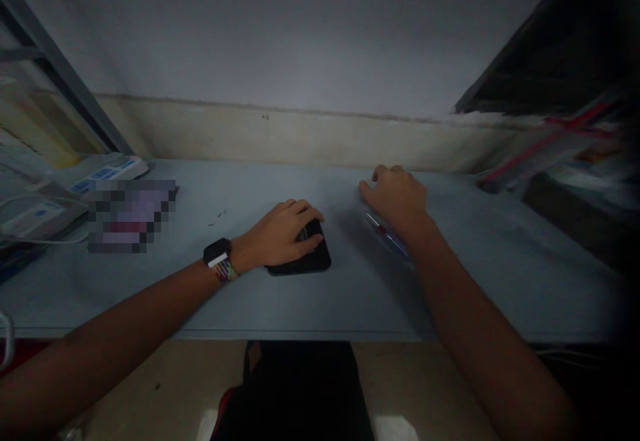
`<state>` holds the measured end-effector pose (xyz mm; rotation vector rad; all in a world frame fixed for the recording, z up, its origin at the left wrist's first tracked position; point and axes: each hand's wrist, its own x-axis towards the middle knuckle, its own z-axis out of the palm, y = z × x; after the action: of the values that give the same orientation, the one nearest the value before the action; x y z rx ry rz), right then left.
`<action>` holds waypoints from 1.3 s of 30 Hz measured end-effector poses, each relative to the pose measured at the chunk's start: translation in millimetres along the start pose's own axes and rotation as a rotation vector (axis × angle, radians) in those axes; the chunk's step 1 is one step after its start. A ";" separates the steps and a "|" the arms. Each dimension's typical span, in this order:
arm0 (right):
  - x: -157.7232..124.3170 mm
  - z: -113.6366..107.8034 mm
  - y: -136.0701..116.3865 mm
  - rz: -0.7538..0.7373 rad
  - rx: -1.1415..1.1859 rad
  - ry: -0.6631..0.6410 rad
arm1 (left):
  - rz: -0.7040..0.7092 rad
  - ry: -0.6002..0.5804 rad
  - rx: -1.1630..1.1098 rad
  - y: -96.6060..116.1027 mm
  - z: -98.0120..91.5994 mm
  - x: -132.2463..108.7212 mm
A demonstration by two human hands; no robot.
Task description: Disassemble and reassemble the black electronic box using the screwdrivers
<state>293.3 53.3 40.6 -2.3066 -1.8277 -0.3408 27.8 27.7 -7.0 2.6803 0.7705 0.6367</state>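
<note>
My left hand [283, 233] lies over a flat black slab with rounded corners [300, 268], probably a phone, its thumb and fingers closed around the upper part. Much of the slab is hidden under the palm. A dark watch [217, 252] and a woven multicoloured band [224, 269] circle the left wrist. My right hand [397, 194] is farther back, near the wall, fingers loosely bent and thumb apart, with nothing visible in them. Just below it is a slim clear pen with a reddish part [383, 231]; the right wrist partly covers its near end.
A blurred-out flat item [133, 218] lies on the pale blue desk [240, 308] at left, beside white power strips [107, 173] and a white cable [50, 241]. A red-edged upright item [530, 151] stands at right. The wall [300, 134] bounds the back.
</note>
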 end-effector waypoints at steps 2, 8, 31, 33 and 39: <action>7.2 3.4 11.1 0.111 -0.031 -0.139 | 0.011 -0.006 0.015 0.2 -1.9 0.9; 20.2 15.6 24.8 0.034 -0.042 -0.359 | 0.013 0.005 0.003 -1.8 -0.9 2.8; -72.5 4.8 -75.1 -0.438 1.290 0.215 | 0.074 0.111 -0.083 0.9 11.4 7.5; -77.1 5.4 -85.1 -0.442 1.372 0.046 | 0.112 0.158 -0.176 1.6 14.8 8.1; -61.5 9.2 -103.3 -0.522 1.427 -0.153 | 0.113 0.148 -0.136 -2.0 24.4 6.6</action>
<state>179.9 22.1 13.8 -0.8840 -1.7136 0.8403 43.7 29.5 -26.6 2.5884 0.5907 0.8912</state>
